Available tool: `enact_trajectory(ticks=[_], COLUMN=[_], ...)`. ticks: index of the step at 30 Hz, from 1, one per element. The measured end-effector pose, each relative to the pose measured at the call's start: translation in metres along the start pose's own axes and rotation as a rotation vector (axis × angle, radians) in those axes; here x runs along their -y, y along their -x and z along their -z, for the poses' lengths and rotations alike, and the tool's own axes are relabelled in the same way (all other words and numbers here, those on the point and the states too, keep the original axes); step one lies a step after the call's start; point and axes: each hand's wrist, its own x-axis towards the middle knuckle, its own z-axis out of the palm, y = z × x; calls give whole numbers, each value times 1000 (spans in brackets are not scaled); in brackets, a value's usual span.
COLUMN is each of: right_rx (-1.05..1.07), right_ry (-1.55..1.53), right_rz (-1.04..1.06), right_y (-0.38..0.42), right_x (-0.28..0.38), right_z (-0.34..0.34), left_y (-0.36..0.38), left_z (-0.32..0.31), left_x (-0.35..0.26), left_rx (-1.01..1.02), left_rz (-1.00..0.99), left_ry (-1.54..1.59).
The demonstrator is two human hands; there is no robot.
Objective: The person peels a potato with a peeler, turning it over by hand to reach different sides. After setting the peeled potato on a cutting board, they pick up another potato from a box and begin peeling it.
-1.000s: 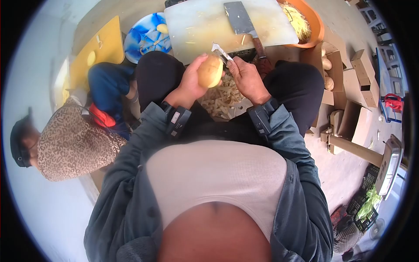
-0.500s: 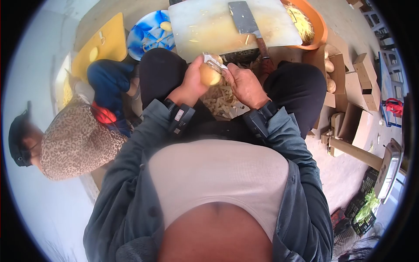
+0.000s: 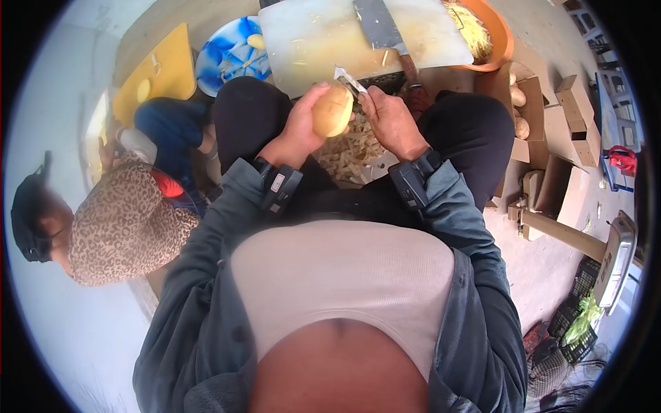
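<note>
A partly peeled potato (image 3: 332,111) is held in my left hand (image 3: 303,124), whose fingers wrap its left side. My right hand (image 3: 391,120) grips a metal peeler (image 3: 349,80), its head just above and right of the potato with a small gap between them. Peelings (image 3: 348,157) lie in a heap below, between my knees. Beyond my hands, a white cutting board (image 3: 313,41) carries a cleaver (image 3: 379,26) with its wooden handle over the near edge.
Orange basin (image 3: 506,48) of shreds at the back right; cardboard box (image 3: 531,96) with potatoes at right. Blue-and-white basin (image 3: 215,60) and yellow board (image 3: 175,79) at back left. Another person (image 3: 131,220) sits at left. A scale (image 3: 615,261) stands far right.
The peeler has come off the potato and moved slightly up and right with my right hand. More of the potato's upper part shows in my left hand. The view has shifted slightly.
</note>
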Motion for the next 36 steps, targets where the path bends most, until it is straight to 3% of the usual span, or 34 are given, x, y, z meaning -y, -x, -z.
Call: enact_trajectory(ticks=[14, 25, 34, 36], right_rx=[33, 91, 78, 65], right_ry=[-36, -463, -231, -175], right_rz=[22, -136, -22, -25], right_y=[4, 5, 8, 9], right_x=[3, -3, 10, 12], right_z=[-3, -5, 5, 4], left_y=[3, 4, 2, 3], left_z=[4, 5, 5, 2], left_x=[1, -6, -2, 0], left_rx=[-30, 99, 108, 24], left_rz=[1, 71, 19, 8], left_ry=[3, 38, -25, 3])
